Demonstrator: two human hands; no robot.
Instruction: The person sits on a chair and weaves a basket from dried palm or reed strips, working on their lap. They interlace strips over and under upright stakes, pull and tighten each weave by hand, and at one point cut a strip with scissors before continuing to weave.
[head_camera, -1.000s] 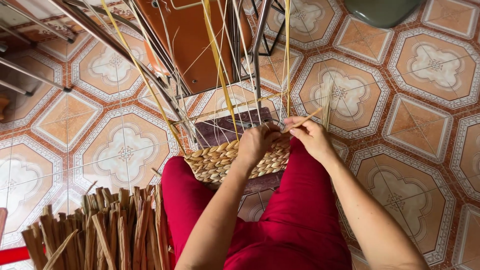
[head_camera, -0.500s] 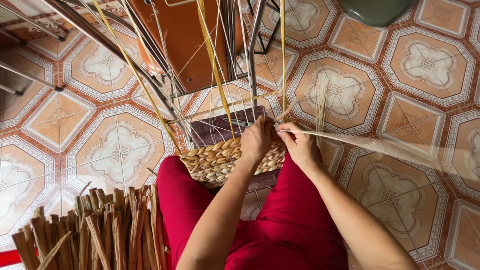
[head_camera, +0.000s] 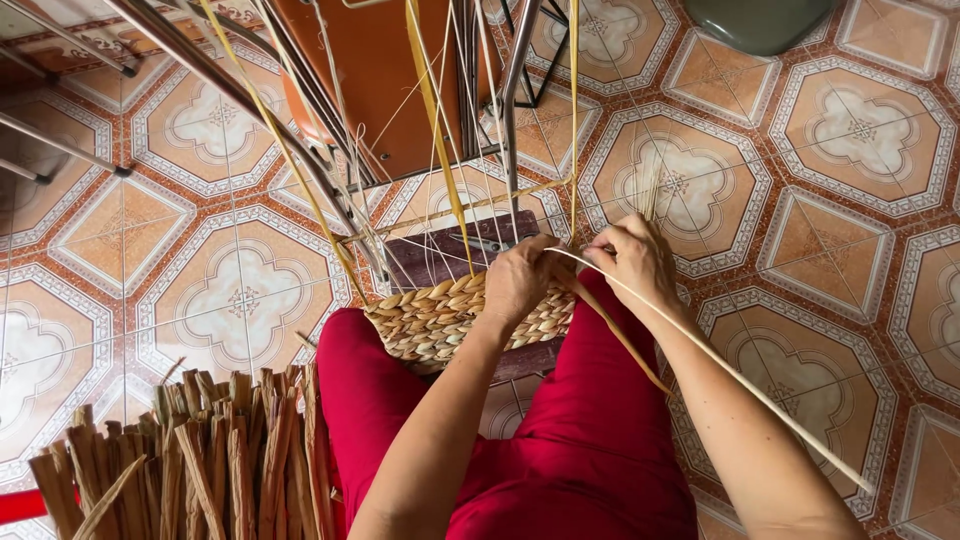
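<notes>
A half-woven straw basket (head_camera: 440, 318) rests on my lap against red trousers (head_camera: 590, 450), with thin upright strands rising from its rim. My left hand (head_camera: 520, 275) presses on the basket's woven rim. My right hand (head_camera: 635, 262) pinches a long pale straw strand (head_camera: 720, 370) just right of the rim. That strand runs from my fingers down to the lower right, past my right forearm. A second, darker strand (head_camera: 620, 345) lies under it across my thigh.
A bundle of dried straw stalks (head_camera: 190, 455) stands at the lower left. Metal chair legs (head_camera: 250, 95) and an orange-brown seat (head_camera: 385, 70) are ahead, on patterned floor tiles (head_camera: 850, 140). A dark green object (head_camera: 760, 20) sits at the top right.
My right hand has drawn the pale strand through at the rim; the strand swung from pointing right across the floor to trailing toward the lower right. My left hand stayed on the rim.
</notes>
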